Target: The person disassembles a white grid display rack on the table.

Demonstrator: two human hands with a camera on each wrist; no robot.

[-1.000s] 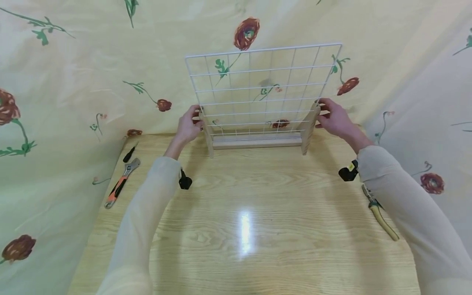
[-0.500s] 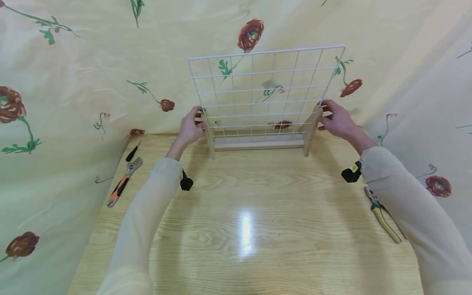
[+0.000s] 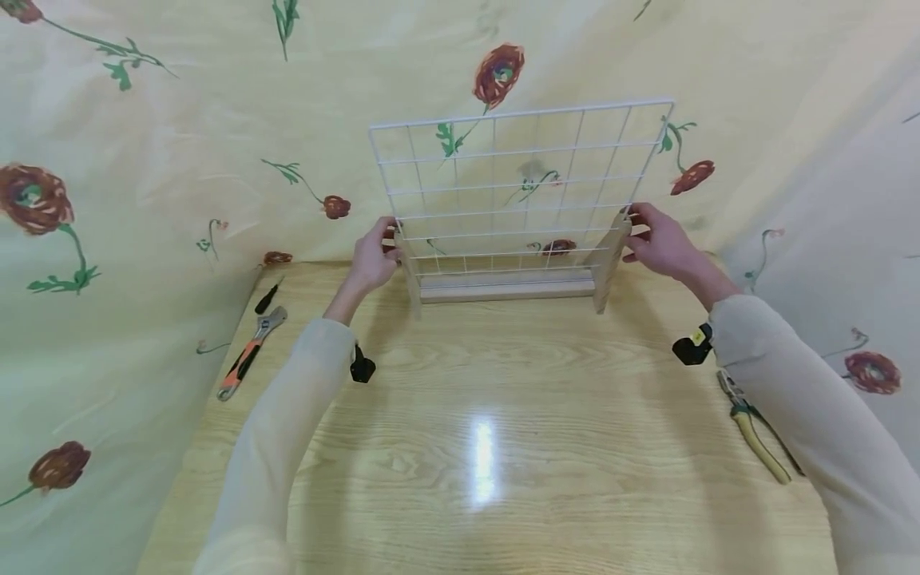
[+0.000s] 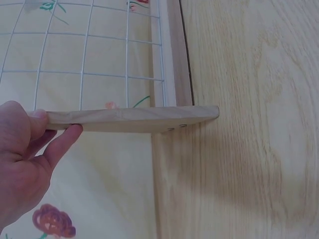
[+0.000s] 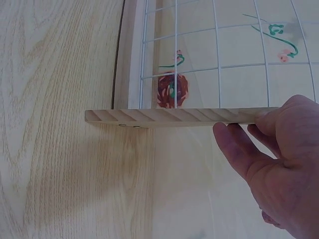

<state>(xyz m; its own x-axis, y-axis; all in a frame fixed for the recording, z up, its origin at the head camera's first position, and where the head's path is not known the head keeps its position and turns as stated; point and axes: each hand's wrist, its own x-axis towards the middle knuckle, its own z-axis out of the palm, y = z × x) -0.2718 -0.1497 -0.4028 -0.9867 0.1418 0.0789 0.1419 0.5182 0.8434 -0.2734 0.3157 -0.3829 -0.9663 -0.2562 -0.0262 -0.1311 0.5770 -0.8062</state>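
Observation:
A white wire grid (image 3: 528,184) leans back in a wooden frame with a side board at each end and a bar (image 3: 506,287) along its foot. My left hand (image 3: 374,257) pinches the upper end of the left side board (image 4: 124,115) between thumb and fingers. On the opposite side, my right hand (image 3: 663,241) grips the upper end of the right side board (image 5: 169,115) the same way. Small metal fastener heads show on the outer face of each board, low down. Some fingertips are hidden behind the boards.
An adjustable wrench (image 3: 251,353) with orange and black handle and a small black-handled screwdriver (image 3: 268,297) lie at the table's left. Yellow-handled pruning shears (image 3: 755,435) lie partly under the right sleeve. Floral cloth (image 3: 216,144) hangs behind and beside the table (image 3: 446,383).
The wooden frame with its grid has come slightly toward me, both hands keeping hold of its side boards. The head view has tilted and shifted a little.

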